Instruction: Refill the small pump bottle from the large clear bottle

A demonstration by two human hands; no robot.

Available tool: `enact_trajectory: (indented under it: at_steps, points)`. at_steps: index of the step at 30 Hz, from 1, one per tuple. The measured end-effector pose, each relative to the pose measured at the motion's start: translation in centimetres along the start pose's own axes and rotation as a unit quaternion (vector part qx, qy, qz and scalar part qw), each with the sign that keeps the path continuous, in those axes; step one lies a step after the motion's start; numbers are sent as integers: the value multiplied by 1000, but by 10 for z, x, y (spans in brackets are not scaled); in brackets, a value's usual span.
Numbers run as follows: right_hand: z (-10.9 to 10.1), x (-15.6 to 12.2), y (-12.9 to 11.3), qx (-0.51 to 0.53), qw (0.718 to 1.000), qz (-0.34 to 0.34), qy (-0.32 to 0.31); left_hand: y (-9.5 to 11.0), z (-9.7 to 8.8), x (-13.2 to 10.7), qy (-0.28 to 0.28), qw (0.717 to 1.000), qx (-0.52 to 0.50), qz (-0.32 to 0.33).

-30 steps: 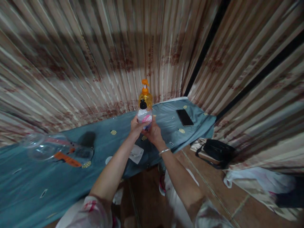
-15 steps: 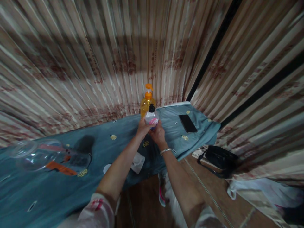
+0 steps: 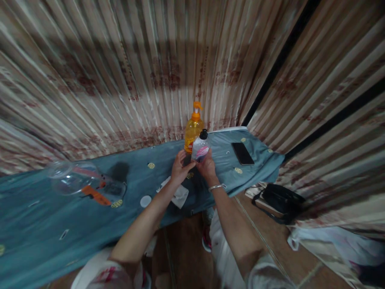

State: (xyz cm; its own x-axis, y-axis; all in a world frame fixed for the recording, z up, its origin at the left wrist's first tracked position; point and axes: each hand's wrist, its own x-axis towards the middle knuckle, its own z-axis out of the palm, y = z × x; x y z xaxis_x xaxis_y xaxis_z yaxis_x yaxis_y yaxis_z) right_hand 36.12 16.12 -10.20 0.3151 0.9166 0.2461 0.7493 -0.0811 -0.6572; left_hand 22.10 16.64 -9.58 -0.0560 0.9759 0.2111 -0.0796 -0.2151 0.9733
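My right hand [image 3: 207,165] grips a clear bottle [image 3: 200,148] with a black cap and a pink-and-white label, close to the cloth and tilted a little. Beside it, my left hand [image 3: 179,168] has its fingers apart, with the thumb pointing at the bottle's lower side; whether it touches is unclear. Just behind stands a pump bottle [image 3: 194,130] of yellow-orange liquid with an orange pump top, partly covered by the clear bottle. Below my left forearm lie a crumpled white tissue [image 3: 180,196] and a round white lid [image 3: 146,201].
A blue-green cloth [image 3: 135,188] with pineapple prints covers the narrow table. On its left lies a large clear plastic jar [image 3: 72,180] with an orange label. A black phone [image 3: 242,153] rests at the right. A black bag [image 3: 281,200] sits beyond the table's right side. Pleated curtains [image 3: 135,80] hang behind.
My left hand has come off the clear bottle and opened beside it. My right hand keeps its hold. The view has shifted, so the tissue and lid show more fully.
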Motion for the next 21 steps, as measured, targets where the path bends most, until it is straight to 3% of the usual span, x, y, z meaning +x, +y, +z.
enact_trajectory:
  at_steps: [3, 7, 9, 12, 16, 21]
  points:
    - [-14, -13, -4, -45, 999, -7, -13, 24, -41, -41, 12, 1000, 15, -2]
    - [-33, -39, -6, -75, 994, -80, -31, 62, -102, -100, 39, 999, 37, 7]
    - [-37, -53, -10, -67, 991, -107, -50, 75, -132, -127, 82, 994, 63, 24]
    - [-33, -74, -22, -43, 973, -188, -127, 80, -175, -156, 188, 975, 107, 55]
    - [-19, -97, -42, -27, 934, -280, -220, 75, -218, -162, 319, 931, 156, 83]
    - [-8, -120, -68, -20, 902, -349, -252, 68, -238, -132, 344, 919, 185, 46]
